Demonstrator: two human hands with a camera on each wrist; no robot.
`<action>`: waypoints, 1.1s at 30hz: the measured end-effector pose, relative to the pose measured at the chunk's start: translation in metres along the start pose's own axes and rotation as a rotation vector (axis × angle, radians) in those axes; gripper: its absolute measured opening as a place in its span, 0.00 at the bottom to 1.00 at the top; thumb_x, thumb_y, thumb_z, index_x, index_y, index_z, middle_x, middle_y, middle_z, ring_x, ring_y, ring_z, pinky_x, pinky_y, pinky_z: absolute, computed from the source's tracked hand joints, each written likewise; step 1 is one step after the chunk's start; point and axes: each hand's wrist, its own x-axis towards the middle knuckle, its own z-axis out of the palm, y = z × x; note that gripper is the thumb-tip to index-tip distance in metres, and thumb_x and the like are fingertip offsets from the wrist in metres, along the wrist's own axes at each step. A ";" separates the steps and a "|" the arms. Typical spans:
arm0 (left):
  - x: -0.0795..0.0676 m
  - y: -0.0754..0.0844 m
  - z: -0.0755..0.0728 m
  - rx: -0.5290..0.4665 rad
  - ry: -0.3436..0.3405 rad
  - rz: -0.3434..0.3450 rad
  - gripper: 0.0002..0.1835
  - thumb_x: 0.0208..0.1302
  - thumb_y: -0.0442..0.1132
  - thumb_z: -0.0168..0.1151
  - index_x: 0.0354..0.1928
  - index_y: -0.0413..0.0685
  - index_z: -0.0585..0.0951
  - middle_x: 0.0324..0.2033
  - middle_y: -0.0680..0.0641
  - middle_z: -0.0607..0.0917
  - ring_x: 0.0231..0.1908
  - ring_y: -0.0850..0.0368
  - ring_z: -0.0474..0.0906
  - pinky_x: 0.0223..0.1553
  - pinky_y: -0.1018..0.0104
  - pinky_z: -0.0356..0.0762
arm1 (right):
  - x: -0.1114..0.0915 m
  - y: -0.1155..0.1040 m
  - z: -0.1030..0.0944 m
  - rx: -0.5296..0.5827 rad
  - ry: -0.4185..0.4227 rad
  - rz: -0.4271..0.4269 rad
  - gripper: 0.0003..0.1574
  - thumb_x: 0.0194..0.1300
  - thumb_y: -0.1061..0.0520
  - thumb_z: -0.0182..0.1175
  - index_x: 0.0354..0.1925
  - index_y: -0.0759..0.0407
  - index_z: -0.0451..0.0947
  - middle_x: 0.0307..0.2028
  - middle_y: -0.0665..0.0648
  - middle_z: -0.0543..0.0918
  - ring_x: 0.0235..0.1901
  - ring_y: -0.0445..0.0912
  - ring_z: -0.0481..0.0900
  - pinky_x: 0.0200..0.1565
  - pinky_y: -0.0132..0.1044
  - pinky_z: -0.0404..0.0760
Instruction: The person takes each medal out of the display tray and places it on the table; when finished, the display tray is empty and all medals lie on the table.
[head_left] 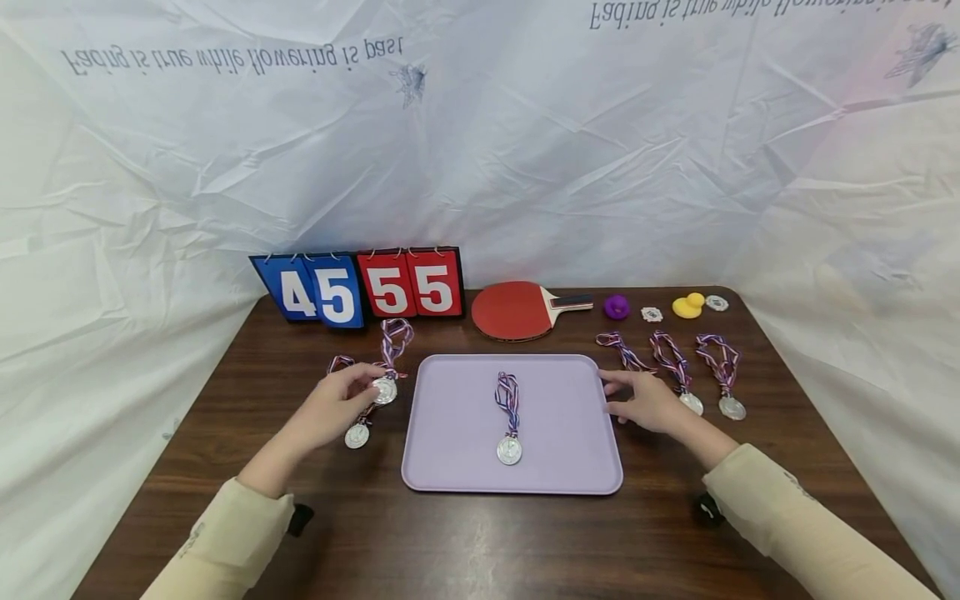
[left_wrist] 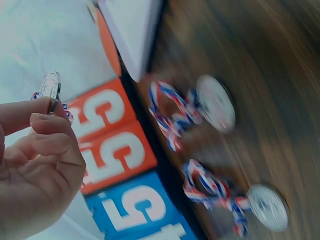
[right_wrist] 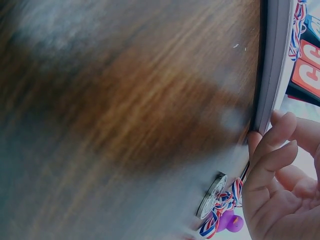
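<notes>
With thumb and fingertips, my left hand point(head_left: 337, 407) pinches a silver medal point(head_left: 386, 390) just left of the tray; its striped ribbon trails toward the scoreboard. The left wrist view shows the pinched medal point(left_wrist: 51, 86) nearly edge-on. Below that hand, another silver medal point(head_left: 357, 435) lies on the table; two ribboned medals point(left_wrist: 268, 207) show there in the left wrist view. My right hand point(head_left: 643, 400) holds the right rim of the lilac tray point(head_left: 450, 450), fingertips at its edge. On the tray lies one medal point(head_left: 509, 450) with its red, white and blue ribbon stretched away from me.
Behind the tray are a flip scoreboard point(head_left: 337, 292) and a red table tennis bat point(head_left: 512, 312). At the back right sit a purple duck point(head_left: 617, 307), a yellow duck point(head_left: 686, 307) and two round chips point(head_left: 652, 314). Several medals point(head_left: 732, 407) lie right of the tray.
</notes>
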 end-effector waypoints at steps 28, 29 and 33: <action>-0.037 -0.133 -0.079 0.151 -0.042 -0.121 0.18 0.64 0.37 0.52 0.51 0.32 0.72 0.35 0.42 0.78 0.32 0.53 0.72 0.28 0.65 0.71 | 0.000 0.001 0.001 0.010 0.003 -0.006 0.34 0.54 0.62 0.62 0.60 0.63 0.65 0.40 0.60 0.79 0.19 0.44 0.77 0.27 0.37 0.75; -0.037 -0.135 -0.079 0.146 -0.052 -0.129 0.17 0.64 0.37 0.52 0.51 0.31 0.72 0.34 0.42 0.77 0.32 0.53 0.71 0.28 0.65 0.71 | 0.000 0.001 0.001 0.008 0.003 -0.002 0.34 0.54 0.62 0.62 0.60 0.62 0.65 0.40 0.60 0.79 0.19 0.44 0.77 0.27 0.37 0.75; -0.040 -0.145 -0.078 0.105 -0.089 -0.156 0.17 0.63 0.34 0.51 0.50 0.30 0.72 0.32 0.42 0.77 0.29 0.55 0.71 0.27 0.65 0.70 | 0.001 0.001 0.001 0.007 0.011 -0.008 0.34 0.54 0.62 0.62 0.60 0.63 0.65 0.39 0.60 0.79 0.19 0.44 0.77 0.27 0.37 0.75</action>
